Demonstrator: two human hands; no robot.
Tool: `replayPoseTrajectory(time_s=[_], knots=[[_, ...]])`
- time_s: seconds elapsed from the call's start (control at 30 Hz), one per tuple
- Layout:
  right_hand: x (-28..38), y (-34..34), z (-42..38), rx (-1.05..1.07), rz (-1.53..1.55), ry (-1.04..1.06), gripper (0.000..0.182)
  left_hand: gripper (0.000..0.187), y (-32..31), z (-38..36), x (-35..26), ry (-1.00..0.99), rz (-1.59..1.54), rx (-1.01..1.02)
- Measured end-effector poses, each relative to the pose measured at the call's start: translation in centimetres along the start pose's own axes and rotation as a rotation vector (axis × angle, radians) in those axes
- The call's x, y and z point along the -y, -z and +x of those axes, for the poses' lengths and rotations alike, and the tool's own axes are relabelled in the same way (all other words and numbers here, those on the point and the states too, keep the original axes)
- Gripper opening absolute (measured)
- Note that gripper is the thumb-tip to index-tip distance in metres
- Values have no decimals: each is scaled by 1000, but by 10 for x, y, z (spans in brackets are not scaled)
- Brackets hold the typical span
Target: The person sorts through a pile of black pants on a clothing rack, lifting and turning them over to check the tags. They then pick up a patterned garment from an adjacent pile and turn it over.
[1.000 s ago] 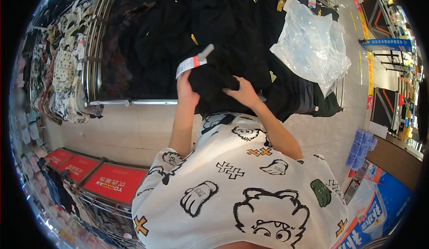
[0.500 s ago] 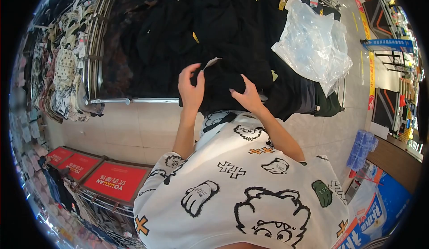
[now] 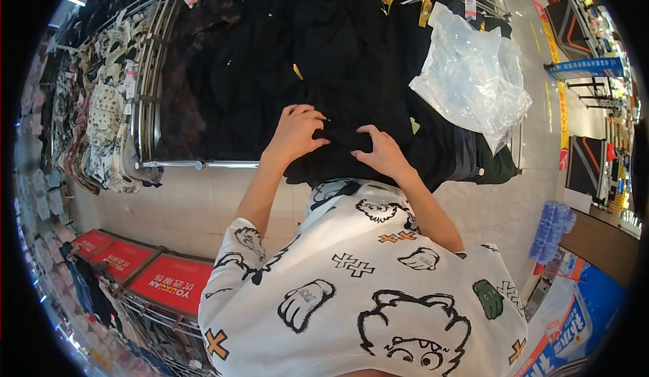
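A black garment [image 3: 341, 148] is bunched at the near side of a rack of dark clothes, close to my body. Over its left part my left hand [image 3: 297, 135] has its fingers curled into the cloth, the thumb pointing right. On the other side my right hand [image 3: 384, 154] grips the same cloth, index finger and thumb curved round a fold. Some fingertips are hidden in the dark fabric, and the folds are hard to make out. A small yellow tag [image 3: 297, 72] lies on the black clothes beyond my hands.
A clear plastic bag [image 3: 472, 73] rests on the clothes at the right. A metal rail [image 3: 230, 165] runs along the rack's near edge. Patterned clothes [image 3: 105, 113] hang at the left. Red signs [image 3: 172, 282] stand low at the left, and blue packages [image 3: 574, 323] at the lower right.
My left hand has lowered onto the black cloth, and the white tag by its fingers no longer shows. My right hand has shifted slightly down.
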State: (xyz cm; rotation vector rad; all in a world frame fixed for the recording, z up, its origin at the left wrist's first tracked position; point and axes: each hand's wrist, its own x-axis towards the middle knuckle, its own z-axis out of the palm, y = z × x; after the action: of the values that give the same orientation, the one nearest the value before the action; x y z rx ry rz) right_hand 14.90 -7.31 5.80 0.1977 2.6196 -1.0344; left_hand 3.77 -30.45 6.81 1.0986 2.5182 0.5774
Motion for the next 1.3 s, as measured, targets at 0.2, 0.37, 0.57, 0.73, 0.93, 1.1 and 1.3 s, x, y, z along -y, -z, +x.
replayPoseTrajectory(time_s=[0.2,0.37,0.57,0.73,0.93,1.1,1.3], knots=[[2,12,2,-56,-309,-83,64,36,20,1,2,-108,23,65],[4,38,6,-6,-106,-20,70,33,57,-4,7,-199,23,-211],[1,55,22,137,70,203,67,30,97,-7,13,-195,148,-623],[-15,50,45,-146,-51,448,52,31,109,-11,18,-168,179,-811],[-6,63,45,50,439,33,37,24,118,-19,23,-71,216,-836],[-22,54,52,-167,526,41,28,24,106,-18,20,39,131,-775],[-34,28,67,-313,709,-83,36,31,60,0,-4,207,-16,-710]])
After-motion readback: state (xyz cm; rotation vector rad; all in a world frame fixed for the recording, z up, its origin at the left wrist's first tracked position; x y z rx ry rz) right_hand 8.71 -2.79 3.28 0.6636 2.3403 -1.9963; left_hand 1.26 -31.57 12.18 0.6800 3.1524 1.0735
